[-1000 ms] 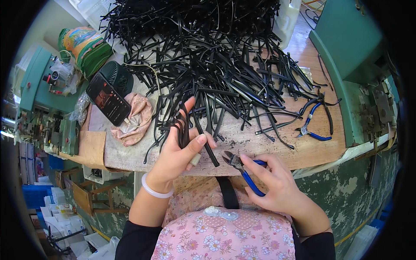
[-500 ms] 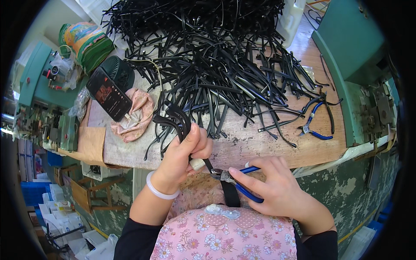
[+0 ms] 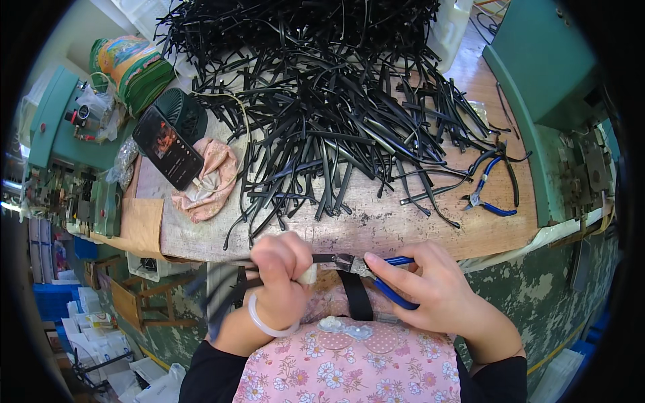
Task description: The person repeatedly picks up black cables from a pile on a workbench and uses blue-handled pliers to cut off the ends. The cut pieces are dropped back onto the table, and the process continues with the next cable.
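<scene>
My left hand [image 3: 279,279] is closed around several black eyeglass temples [image 3: 218,292], whose outer ends are smeared by motion to the left of my wrist. A pale cover wraps one of its fingers. One dark temple sticks out to the right, and its end meets the jaws of the blue-handled nippers [image 3: 395,295]. Those nippers are gripped in my right hand [image 3: 437,285], with their two handles spread apart. Both hands are in front of the table's near edge, above my lap. A large heap of black temples [image 3: 336,121] covers the table's middle and back.
A second pair of blue-handled pliers [image 3: 476,199] lies at the table's right side. To the left are a lit phone [image 3: 168,149], a pink cloth [image 3: 213,176] and a dark green fan [image 3: 188,114]. Green machines [image 3: 547,87] flank the table on both sides.
My left hand has turned and dropped, swinging the bundled temples from pointing up toward the heap to pointing left. The nippers have shifted slightly right and stay at the one temple's end.
</scene>
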`<state>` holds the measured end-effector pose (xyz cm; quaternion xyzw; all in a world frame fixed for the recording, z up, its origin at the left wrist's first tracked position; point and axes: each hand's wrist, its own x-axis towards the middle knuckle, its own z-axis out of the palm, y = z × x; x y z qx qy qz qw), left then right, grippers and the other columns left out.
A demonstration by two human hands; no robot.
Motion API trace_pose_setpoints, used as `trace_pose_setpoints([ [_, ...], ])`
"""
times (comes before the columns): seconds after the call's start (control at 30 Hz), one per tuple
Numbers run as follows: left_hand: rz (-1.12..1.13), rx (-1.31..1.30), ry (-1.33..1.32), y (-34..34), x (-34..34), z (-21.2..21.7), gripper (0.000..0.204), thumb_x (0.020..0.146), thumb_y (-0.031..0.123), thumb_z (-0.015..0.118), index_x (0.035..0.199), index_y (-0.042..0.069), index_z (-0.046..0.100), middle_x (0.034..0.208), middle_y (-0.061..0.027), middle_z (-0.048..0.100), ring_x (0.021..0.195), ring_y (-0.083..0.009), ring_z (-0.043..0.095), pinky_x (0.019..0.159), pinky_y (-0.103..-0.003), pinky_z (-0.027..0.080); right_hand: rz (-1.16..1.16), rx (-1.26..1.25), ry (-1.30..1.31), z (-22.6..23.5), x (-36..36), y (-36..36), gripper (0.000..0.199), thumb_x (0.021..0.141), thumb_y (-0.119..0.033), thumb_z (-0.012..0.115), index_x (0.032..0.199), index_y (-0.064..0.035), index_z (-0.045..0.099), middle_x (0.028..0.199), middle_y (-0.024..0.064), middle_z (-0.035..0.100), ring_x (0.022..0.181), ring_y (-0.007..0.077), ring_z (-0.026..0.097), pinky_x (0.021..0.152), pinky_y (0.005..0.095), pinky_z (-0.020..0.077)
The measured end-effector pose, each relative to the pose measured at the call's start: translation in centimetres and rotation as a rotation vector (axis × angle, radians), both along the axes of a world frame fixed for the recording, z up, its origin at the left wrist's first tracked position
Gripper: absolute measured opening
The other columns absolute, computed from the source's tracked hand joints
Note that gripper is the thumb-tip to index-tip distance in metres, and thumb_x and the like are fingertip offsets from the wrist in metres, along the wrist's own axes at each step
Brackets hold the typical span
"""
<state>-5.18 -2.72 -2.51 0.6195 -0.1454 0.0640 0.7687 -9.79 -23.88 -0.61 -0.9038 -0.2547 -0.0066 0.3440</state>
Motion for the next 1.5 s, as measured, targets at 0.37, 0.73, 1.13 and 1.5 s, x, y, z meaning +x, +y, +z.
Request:
trace_pose_setpoints([
  [0.37,-0.087,-0.188,0.174,0.5,0.1,0.4,0.043,0.103,0.039,0.026,0.076,0.007,0.036,0.067,-0.0052,0.044,0.047,-0.0103,0.035,0.045,-0.023,0.035,-0.058,-0.006,-0.031,-0.9,-0.9,0.7,0.072,0.062,-0.011,0.072,0.132,-0.0182,0.055,0.093,0.0123,0.052,0.080,0.0276,0.055,0.067,0.0352,0.0476],
  [0.73,0.046,1.041,-0.510,-1.9,12.1,-0.5,0.019,0.087,0.021,0.062,0.101,0.008,0.061,0.073,-0.0121,0.065,0.067,-0.0291,0.064,0.061,-0.036,0.050,-0.054,0.262,0.057,-0.6,-1.6,0.2,0.068,0.066,-0.011,0.073,0.131,-0.0139,0.055,0.098,0.0132,0.053,0.085,0.0294,0.056,0.076,0.0377,0.0467],
  [1.13,-0.250,0.444,0.258,1.8,7.1,1.3,0.028,0.090,0.007,0.059,0.113,0.004,0.043,0.079,-0.0087,0.065,0.074,-0.0123,0.062,0.069,-0.025,0.047,-0.086,0.247,0.061,-1.7,-1.1,-0.3,0.067,0.067,-0.013,0.072,0.132,-0.0149,0.054,0.102,0.0125,0.053,0.085,0.0285,0.057,0.076,0.0378,0.0480],
  [1.5,-0.526,-0.268,0.619,2.2,3.6,0.1,0.041,0.099,0.045,0.040,0.079,0.010,0.042,0.063,0.0003,0.041,0.043,-0.0034,0.029,0.036,-0.017,0.028,-0.003,-0.051,-0.072,-1.2,-0.5,0.8,0.065,0.066,-0.019,0.073,0.129,-0.0216,0.057,0.104,0.0088,0.054,0.093,0.0255,0.053,0.080,0.0388,0.0384],
])
